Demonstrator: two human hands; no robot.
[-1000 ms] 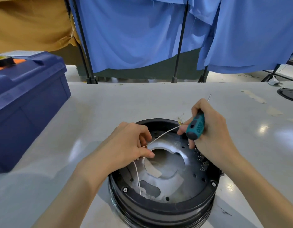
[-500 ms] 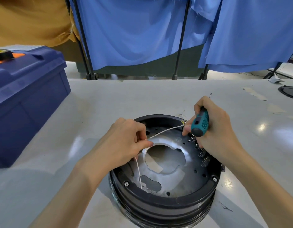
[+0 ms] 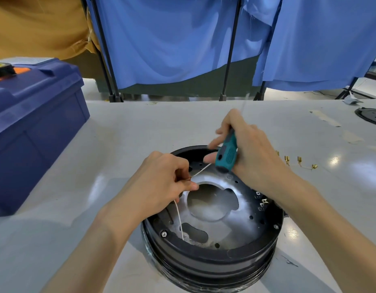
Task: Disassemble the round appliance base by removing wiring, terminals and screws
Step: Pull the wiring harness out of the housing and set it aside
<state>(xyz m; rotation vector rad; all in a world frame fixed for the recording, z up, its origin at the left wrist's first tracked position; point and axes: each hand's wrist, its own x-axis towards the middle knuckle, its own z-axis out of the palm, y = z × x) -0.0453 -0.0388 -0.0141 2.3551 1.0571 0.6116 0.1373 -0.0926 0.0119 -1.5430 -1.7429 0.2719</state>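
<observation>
The round black appliance base (image 3: 210,265) stands on the table near me, its silvery inner plate (image 3: 231,225) facing up. My left hand (image 3: 161,185) pinches a thin white wire (image 3: 179,218) over the plate's left side; the wire runs down to a slot in the plate and up toward my right hand. My right hand (image 3: 250,157) grips a teal-handled screwdriver (image 3: 226,154) in its palm, shaft pointing up and away, while its fingertips touch the wire's far end. A row of metal terminals (image 3: 262,200) sits on the plate's right rim.
A blue toolbox (image 3: 33,127) with a tape roll (image 3: 2,68) on top stands at the left. Several loose brass terminals (image 3: 299,160) lie on the table right of the base. A black disc (image 3: 370,116) rests at the far right edge. Blue curtains hang behind the table.
My right hand has lifted slightly away from the base with the screwdriver, its fingers spreading on the wire. The left hand keeps its pinch. Loose terminals came into view at the right.
</observation>
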